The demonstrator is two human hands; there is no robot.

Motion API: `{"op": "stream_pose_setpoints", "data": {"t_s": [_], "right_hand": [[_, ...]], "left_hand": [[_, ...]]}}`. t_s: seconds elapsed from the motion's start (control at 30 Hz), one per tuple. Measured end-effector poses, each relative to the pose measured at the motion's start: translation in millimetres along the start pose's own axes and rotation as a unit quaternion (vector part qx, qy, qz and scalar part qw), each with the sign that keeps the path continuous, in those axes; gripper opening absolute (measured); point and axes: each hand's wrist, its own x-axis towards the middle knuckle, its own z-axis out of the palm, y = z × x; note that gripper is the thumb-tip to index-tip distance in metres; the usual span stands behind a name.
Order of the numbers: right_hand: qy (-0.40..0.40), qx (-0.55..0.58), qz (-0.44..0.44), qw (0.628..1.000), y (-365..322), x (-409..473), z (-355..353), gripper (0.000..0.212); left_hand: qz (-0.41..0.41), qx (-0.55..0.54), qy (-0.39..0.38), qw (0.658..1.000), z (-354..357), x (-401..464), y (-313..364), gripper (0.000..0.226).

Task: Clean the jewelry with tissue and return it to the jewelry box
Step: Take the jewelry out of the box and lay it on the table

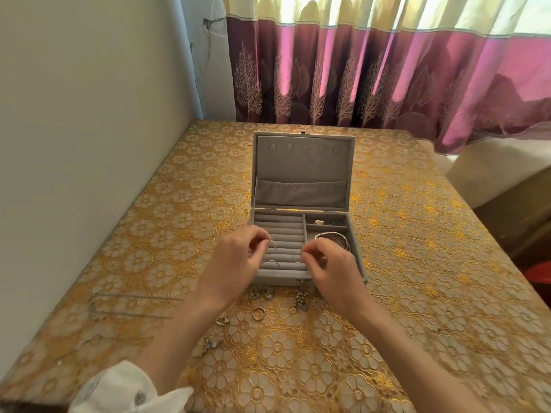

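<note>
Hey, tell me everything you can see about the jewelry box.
The jewelry box is grey, velvet-looking, standing open on the floral tablecloth, lid upright with a pocket and small hooks inside. Its base has ring rolls on the left, compartments on the right holding bangles. Both hands, left hand and right hand, hover over the rolls.

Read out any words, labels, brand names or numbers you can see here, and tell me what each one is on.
None: no readable text anywhere.
The jewelry box shows plain grey lining, no label.
The tablecloth and curtain carry only flower and tree patterns.
</note>
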Motion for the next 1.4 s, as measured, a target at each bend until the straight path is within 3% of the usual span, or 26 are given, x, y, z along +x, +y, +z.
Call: {"op": "stream_pose_setpoints", "data": {"t_s": [0.13,0.53,1.13,1.4], "right_hand": [[-0.007,0.023,0.024,0.999,-1.2,-32.5,-3.6,0.007],[-0.052,-0.061,0.062,0.995,4.3,-69.5,4.7,0.011],[-0.006,-0.069,0.071,0.995,7.1,-77.4,15.7,0.004],[0.007,-0.084,0.069,0.994,7.8,-76.6,18.9,0.006]], "left_hand": [[-0.005,-0.005,-0.015,1.0,8.3,-40.2,9.9,0.014],[0.036,0.107,-0.05,0.992,36.4,-79.3,15.9,0.011],[0.042,0.111,-0.066,0.991,40.9,-78.9,15.3,0.01],[0.055,0.101,-0.073,0.991,35.4,-80.6,16.2,0.02]]}}
